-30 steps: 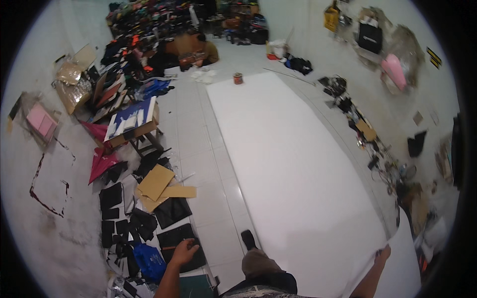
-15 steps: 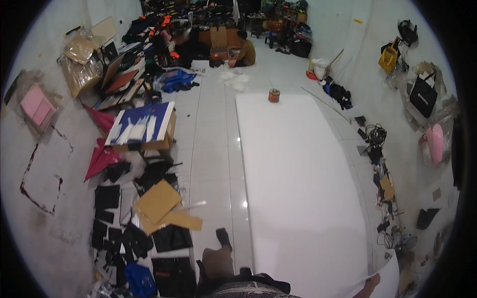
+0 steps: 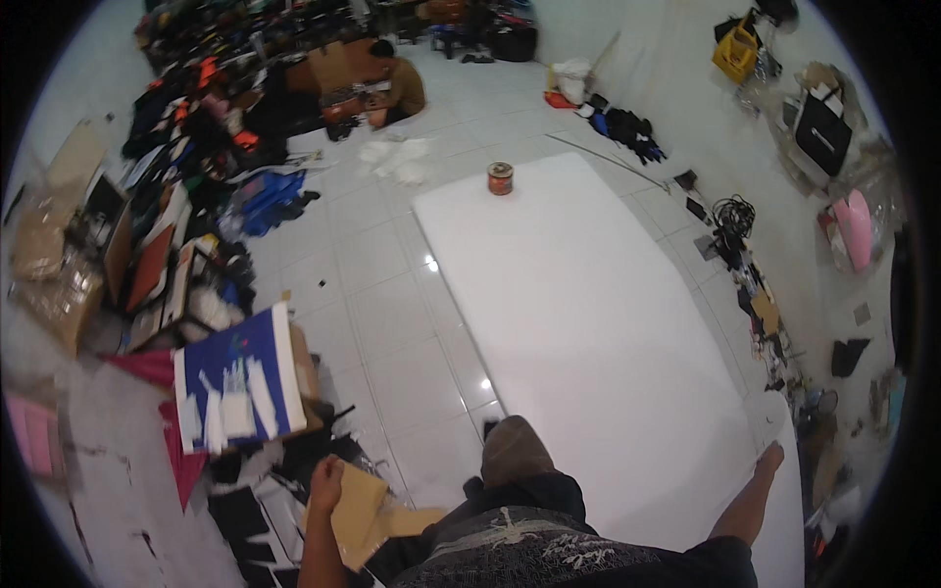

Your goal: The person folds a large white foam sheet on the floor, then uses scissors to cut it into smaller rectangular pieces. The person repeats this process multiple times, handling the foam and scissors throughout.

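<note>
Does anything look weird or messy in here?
Yes. A round, reddish metal can stands alone on the far end of the broad white sheet, an odd spot. Flat black scraps lie untidily at lower left.

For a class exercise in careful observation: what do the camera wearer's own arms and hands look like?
The left hand and right hand show no gloves. The left forearm and right forearm are uncovered, tapering toward the wrists. A short, dark right sleeve shows; the left sleeve is unclear. The dark shirt has a pale print.
</note>
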The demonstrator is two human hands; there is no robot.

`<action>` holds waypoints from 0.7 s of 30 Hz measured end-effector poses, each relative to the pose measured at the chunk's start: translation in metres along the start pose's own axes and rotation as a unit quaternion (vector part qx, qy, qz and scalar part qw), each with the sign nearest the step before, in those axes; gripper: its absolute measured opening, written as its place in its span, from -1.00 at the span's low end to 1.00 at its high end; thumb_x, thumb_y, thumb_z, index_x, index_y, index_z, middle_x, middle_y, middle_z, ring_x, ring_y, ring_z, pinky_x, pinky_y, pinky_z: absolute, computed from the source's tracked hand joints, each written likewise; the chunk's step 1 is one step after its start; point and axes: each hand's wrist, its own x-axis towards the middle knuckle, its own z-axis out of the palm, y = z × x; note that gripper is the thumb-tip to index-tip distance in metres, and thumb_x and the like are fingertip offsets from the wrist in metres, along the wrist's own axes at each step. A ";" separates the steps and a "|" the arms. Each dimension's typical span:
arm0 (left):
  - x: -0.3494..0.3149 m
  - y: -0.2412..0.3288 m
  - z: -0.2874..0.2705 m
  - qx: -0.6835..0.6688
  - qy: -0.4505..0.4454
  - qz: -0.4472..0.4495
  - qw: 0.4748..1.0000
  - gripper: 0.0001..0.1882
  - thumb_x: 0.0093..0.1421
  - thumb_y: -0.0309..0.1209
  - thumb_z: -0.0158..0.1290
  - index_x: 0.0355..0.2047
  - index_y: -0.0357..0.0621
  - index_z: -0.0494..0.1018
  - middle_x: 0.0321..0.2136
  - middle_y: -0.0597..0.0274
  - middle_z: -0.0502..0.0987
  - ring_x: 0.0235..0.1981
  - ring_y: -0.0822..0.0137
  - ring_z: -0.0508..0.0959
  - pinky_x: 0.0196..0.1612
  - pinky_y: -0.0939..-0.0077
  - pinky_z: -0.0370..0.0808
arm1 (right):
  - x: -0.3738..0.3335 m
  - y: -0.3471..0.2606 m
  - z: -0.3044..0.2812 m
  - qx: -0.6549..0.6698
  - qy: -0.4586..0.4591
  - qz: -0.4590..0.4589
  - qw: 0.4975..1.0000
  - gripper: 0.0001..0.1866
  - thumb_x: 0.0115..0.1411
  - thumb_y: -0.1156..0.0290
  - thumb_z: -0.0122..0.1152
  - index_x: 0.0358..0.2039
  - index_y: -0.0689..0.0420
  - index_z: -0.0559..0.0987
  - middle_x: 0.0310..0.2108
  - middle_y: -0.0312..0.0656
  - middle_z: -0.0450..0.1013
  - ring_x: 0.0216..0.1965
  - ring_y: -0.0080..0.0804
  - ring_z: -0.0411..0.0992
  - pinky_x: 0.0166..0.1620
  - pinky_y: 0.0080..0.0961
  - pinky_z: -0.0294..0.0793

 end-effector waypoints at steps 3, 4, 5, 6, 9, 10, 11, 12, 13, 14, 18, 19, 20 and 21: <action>0.112 0.076 -0.015 -0.025 -0.021 0.008 0.999 -0.66 0.25 -0.31 0.03 -0.05 -0.28 0.43 -0.22 0.10 0.54 -0.19 0.32 0.51 -0.07 0.45 0.42 | -0.039 -0.043 0.084 -0.057 0.042 -0.021 0.997 -0.53 0.26 0.28 -0.12 -0.01 0.44 0.39 -0.10 0.16 0.44 -0.12 0.00 0.46 -0.08 -0.18 0.47; 0.148 0.079 -0.014 -0.018 -0.028 0.002 0.999 -0.66 0.25 -0.31 0.03 -0.05 -0.28 0.43 -0.21 0.10 0.54 -0.18 0.33 0.51 -0.07 0.46 0.42 | -0.046 -0.053 0.105 -0.079 0.046 -0.031 0.995 -0.53 0.26 0.28 -0.12 0.00 0.44 0.39 -0.09 0.16 0.44 -0.11 0.00 0.46 -0.07 -0.18 0.47; 0.167 0.103 0.004 -0.020 -0.059 -0.051 0.997 -0.67 0.25 -0.31 0.02 -0.05 -0.27 0.43 -0.20 0.08 0.53 -0.18 0.32 0.51 -0.08 0.44 0.42 | -0.046 -0.066 0.106 -0.040 0.056 -0.029 0.997 -0.53 0.26 0.27 -0.11 0.00 0.44 0.40 -0.09 0.15 0.44 -0.11 -0.01 0.46 -0.07 -0.19 0.47; 0.195 0.059 0.002 -0.027 -0.052 -0.039 0.998 -0.68 0.26 -0.32 0.00 -0.06 -0.26 0.43 -0.24 0.08 0.53 -0.21 0.29 0.50 -0.10 0.40 0.43 | -0.038 -0.088 0.140 0.014 0.038 -0.033 0.999 -0.53 0.26 0.27 -0.11 -0.01 0.44 0.40 -0.09 0.14 0.45 -0.11 -0.02 0.46 -0.08 -0.20 0.46; 0.239 -0.002 0.003 0.058 -0.098 -0.064 0.991 -0.67 0.20 -0.22 0.05 -0.22 -0.25 0.49 -0.37 0.09 0.55 -0.30 0.20 0.53 -0.14 0.31 0.44 | -0.055 -0.108 0.221 -0.025 0.031 -0.013 0.999 -0.52 0.26 0.27 -0.10 -0.01 0.45 0.40 -0.10 0.12 0.45 -0.11 -0.06 0.46 -0.08 -0.24 0.46; 0.245 -0.017 -0.003 0.109 -0.159 -0.095 0.977 -0.69 0.18 -0.19 0.05 -0.29 -0.22 0.52 -0.44 0.10 0.56 -0.31 0.18 0.55 -0.22 0.28 0.47 | -0.057 -0.123 0.246 -0.073 0.031 -0.010 0.997 -0.52 0.26 0.27 -0.10 0.00 0.45 0.40 -0.10 0.11 0.46 -0.12 -0.07 0.46 -0.08 -0.26 0.45; 0.239 0.006 0.021 0.064 -0.197 -0.258 0.944 -0.69 0.16 -0.16 0.03 -0.35 -0.18 0.53 -0.48 0.09 0.56 -0.32 0.19 0.57 -0.32 0.22 0.49 | -0.055 -0.145 0.237 -0.128 0.075 -0.054 0.988 -0.52 0.26 0.27 -0.10 -0.01 0.44 0.41 -0.10 0.10 0.46 -0.12 -0.08 0.46 -0.08 -0.27 0.45; 0.254 -0.047 0.006 0.201 -0.312 -0.097 0.924 -0.72 0.13 -0.18 0.01 -0.37 -0.13 0.52 -0.50 0.07 0.56 -0.40 0.16 0.58 -0.43 0.15 0.49 | -0.050 -0.174 0.292 -0.142 0.073 -0.093 0.983 -0.53 0.25 0.27 -0.09 -0.01 0.44 0.42 -0.09 0.10 0.46 -0.13 -0.09 0.46 -0.08 -0.28 0.45; 0.254 -0.043 0.003 0.198 -0.313 -0.145 0.917 -0.72 0.13 -0.19 0.00 -0.36 -0.13 0.52 -0.49 0.08 0.56 -0.40 0.17 0.58 -0.42 0.17 0.48 | -0.063 -0.176 0.316 -0.139 0.081 -0.053 0.986 -0.53 0.25 0.26 -0.09 -0.01 0.43 0.43 -0.10 0.10 0.46 -0.13 -0.09 0.46 -0.08 -0.28 0.44; 0.263 -0.029 -0.008 0.199 -0.304 -0.183 0.914 -0.72 0.14 -0.19 -0.01 -0.36 -0.13 0.52 -0.48 0.09 0.56 -0.40 0.18 0.57 -0.42 0.19 0.48 | -0.078 -0.180 0.355 -0.128 0.083 -0.010 0.988 -0.53 0.25 0.26 -0.08 -0.02 0.42 0.44 -0.10 0.09 0.47 -0.14 -0.10 0.46 -0.07 -0.29 0.44; 0.365 0.010 -0.009 0.189 -0.322 -0.207 0.904 -0.72 0.17 -0.21 -0.05 -0.34 -0.14 0.50 -0.45 0.14 0.55 -0.41 0.23 0.54 -0.41 0.27 0.46 | -0.100 -0.257 0.444 -0.093 0.101 -0.061 0.989 -0.53 0.25 0.22 -0.06 -0.03 0.39 0.47 -0.15 0.07 0.50 -0.15 -0.12 0.48 -0.07 -0.28 0.44; 0.398 0.021 -0.019 0.192 -0.319 -0.204 0.905 -0.72 0.18 -0.22 -0.07 -0.33 -0.15 0.50 -0.44 0.15 0.55 -0.41 0.25 0.53 -0.40 0.29 0.45 | -0.119 -0.265 0.472 -0.135 0.108 -0.054 0.984 -0.52 0.25 0.22 -0.05 -0.02 0.39 0.47 -0.14 0.07 0.49 -0.13 -0.11 0.48 -0.06 -0.28 0.44; 0.443 0.034 -0.029 0.199 -0.314 -0.192 0.908 -0.72 0.19 -0.22 -0.08 -0.33 -0.15 0.50 -0.43 0.16 0.55 -0.41 0.26 0.53 -0.40 0.31 0.45 | -0.132 -0.279 0.503 -0.169 0.117 -0.049 0.977 -0.52 0.25 0.21 -0.05 -0.02 0.38 0.47 -0.13 0.08 0.49 -0.12 -0.10 0.47 -0.04 -0.29 0.43; 0.490 0.048 -0.048 0.214 -0.309 -0.172 0.911 -0.72 0.19 -0.22 -0.09 -0.32 -0.15 0.49 -0.43 0.17 0.55 -0.42 0.27 0.52 -0.40 0.33 0.44 | -0.149 -0.291 0.529 -0.204 0.125 -0.043 0.970 -0.52 0.25 0.21 -0.04 -0.01 0.38 0.47 -0.12 0.08 0.49 -0.10 -0.09 0.47 -0.03 -0.29 0.42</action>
